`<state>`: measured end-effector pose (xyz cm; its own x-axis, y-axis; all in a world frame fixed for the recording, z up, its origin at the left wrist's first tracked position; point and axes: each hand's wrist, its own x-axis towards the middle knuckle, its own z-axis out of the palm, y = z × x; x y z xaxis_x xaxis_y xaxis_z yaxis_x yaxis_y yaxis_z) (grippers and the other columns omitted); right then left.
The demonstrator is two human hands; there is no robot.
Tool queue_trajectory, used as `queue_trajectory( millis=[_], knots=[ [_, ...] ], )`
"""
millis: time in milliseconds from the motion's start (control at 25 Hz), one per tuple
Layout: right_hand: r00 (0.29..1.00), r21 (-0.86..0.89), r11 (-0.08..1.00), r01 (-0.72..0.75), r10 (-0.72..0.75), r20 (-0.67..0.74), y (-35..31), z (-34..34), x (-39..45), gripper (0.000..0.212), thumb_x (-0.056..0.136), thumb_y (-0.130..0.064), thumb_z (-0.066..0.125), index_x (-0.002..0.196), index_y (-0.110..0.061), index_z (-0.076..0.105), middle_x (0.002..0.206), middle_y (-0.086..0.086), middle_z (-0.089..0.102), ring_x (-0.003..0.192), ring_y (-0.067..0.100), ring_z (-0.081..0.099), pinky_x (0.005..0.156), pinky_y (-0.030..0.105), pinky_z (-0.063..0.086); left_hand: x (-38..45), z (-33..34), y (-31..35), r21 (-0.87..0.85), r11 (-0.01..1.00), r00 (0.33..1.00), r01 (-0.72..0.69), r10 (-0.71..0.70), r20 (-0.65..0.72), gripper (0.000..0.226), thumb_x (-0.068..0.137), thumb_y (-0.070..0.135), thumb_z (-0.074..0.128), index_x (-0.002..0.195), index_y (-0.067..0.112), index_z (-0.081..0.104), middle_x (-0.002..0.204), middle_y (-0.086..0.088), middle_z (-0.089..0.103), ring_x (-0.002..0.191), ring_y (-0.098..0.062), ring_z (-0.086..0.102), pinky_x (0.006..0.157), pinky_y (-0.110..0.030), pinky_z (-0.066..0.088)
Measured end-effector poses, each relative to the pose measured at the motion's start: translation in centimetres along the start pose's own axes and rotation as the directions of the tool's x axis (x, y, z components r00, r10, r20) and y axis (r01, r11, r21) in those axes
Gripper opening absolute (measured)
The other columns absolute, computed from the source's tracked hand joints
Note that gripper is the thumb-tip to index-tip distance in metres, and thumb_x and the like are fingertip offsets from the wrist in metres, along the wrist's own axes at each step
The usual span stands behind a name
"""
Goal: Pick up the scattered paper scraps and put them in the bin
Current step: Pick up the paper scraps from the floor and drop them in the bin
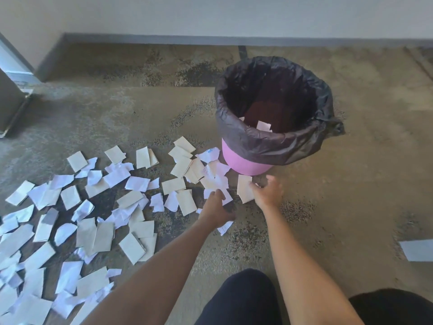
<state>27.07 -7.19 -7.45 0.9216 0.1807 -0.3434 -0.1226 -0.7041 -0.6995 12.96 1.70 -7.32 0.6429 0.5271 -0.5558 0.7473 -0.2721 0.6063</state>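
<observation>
A: What are the hands doing?

B: The right hand (267,192) pinches a cream paper scrap (244,188) just in front of the pink bin (246,161). The left hand (215,206) is down on the white scraps (219,181) beside it, fingers curled; whether it has hold of one, I cannot tell.

A: Why work there?

B: Probably because those lie nearest the bin, so each lift is short.

A: And the bin itself?

B: Lined with a black bag (276,141), mouth open, a few scraps already inside.

A: How much is left?

B: Most of it, I'd judge. The pile of scraps (70,219) spreads across the floor (351,184) toward the left edge, and one stray sheet (417,250) lies well apart at the right. Nothing blocks the bin.
</observation>
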Motion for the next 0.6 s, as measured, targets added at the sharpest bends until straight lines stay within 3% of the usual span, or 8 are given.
queue_trajectory(
  millis=[120, 280, 480, 600],
  knots=[
    [0.994, -0.272, 0.962, -0.038, 0.064, 0.089, -0.4, 1.3, 0.3, 0.091, 0.072, -0.050, 0.081, 0.145, -0.015, 0.038, 0.149, 0.013, 0.031, 0.140, 0.033, 0.026, 0.109, 0.050, 0.031, 0.1, 1.3, -0.7, 0.199, 0.980, 1.000, -0.021, 0.019, 0.012, 0.072, 0.059, 0.033, 0.091, 0.111, 0.012, 0.046, 0.113, -0.005, 0.046, 0.101, -0.024, 0.050, 0.084, -0.038, 0.049],
    [0.991, -0.383, 0.918, -0.108, 0.128, 0.029, -0.9, 2.5, 0.6, 0.091, 0.069, -0.052, 0.082, 0.140, -0.014, 0.040, 0.143, 0.010, 0.028, 0.135, 0.030, 0.026, 0.102, 0.052, 0.037, 0.4, 2.0, -0.9, 0.236, 0.972, 1.000, -0.009, 0.011, -0.009, 0.064, 0.061, 0.025, 0.091, 0.106, 0.012, 0.047, 0.108, -0.003, 0.046, 0.100, -0.024, 0.049, 0.077, -0.032, 0.045],
    [0.991, -0.388, 0.918, -0.080, 0.116, 0.069, -0.6, 3.4, 0.9, 0.086, 0.070, -0.043, 0.085, 0.135, -0.005, 0.044, 0.138, 0.014, 0.033, 0.129, 0.032, 0.035, 0.097, 0.051, 0.045, 0.4, 2.9, 0.1, 0.230, 0.962, 0.987, 0.148, -0.157, 0.024, 0.037, 0.067, 0.015, 0.086, 0.090, 0.008, 0.058, 0.087, -0.008, 0.066, 0.088, -0.027, 0.068, 0.071, -0.037, 0.057],
    [0.995, -0.324, 0.946, 0.005, 0.026, 0.091, 0.0, 3.8, 0.4, 0.069, 0.074, -0.034, 0.084, 0.124, -0.002, 0.050, 0.131, 0.016, 0.049, 0.120, 0.035, 0.052, 0.090, 0.044, 0.049, 0.3, 3.2, 0.2, 0.200, 0.964, 0.981, 0.178, -0.190, 0.045, 0.028, 0.068, 0.013, 0.085, 0.089, 0.006, 0.068, 0.081, -0.011, 0.072, 0.081, -0.026, 0.072, 0.073, -0.038, 0.061]
  ],
)
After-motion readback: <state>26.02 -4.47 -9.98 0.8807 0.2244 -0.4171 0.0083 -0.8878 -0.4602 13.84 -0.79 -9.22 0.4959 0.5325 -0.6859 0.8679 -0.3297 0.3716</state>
